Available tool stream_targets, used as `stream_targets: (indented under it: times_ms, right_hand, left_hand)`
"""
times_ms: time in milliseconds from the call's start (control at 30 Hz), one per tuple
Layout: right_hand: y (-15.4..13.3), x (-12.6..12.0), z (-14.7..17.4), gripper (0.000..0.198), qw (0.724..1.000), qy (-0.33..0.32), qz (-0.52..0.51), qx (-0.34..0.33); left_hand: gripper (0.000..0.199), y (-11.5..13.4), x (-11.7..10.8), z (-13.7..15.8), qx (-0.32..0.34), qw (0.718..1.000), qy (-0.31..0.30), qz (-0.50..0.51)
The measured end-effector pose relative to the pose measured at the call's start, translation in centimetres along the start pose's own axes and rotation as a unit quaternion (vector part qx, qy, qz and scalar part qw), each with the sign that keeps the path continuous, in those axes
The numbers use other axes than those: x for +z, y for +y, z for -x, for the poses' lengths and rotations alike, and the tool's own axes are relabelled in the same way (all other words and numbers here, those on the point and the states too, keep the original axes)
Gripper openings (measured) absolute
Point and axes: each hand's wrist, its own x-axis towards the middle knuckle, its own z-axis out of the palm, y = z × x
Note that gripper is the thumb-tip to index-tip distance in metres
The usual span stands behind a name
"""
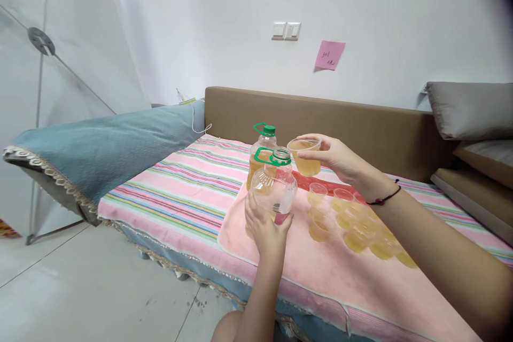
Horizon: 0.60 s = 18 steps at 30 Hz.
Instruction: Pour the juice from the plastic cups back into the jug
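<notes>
Two hands are at work: the left hand (265,230) has its grip wrapped round the open bottle (272,188); the right hand (334,157), its grip pinching a filled cup (308,163) by the side, is just right of that bottle's mouth. Behind the bottle stands a capped bottle (254,172); to its right, more cups (356,238) crowd a pink mat (304,267). Above and right of it, a note (329,55) appears to read "301"; its lower line is illegible.

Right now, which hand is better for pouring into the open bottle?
Probably the right hand: it holds a cup of liquid near the open bottle, which the left hand holds.
</notes>
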Motion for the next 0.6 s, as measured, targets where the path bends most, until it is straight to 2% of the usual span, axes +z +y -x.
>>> stream_targets:
  times_ms: [400, 600]
  right_hand:
    - [-1.3, -0.4, -0.7, 0.054, 0.998, -0.036, 0.053, 0.005]
    - [-2.1, -0.6, -1.0, 0.055, 0.992, -0.036, 0.116, 0.017]
  left_hand:
    - [0.113, 0.1, -0.2, 0.0, -0.014, 1.0, -0.007, 0.013]
    - [0.112, 0.3, -0.3, 0.0, -0.025, 1.0, -0.009, 0.006]
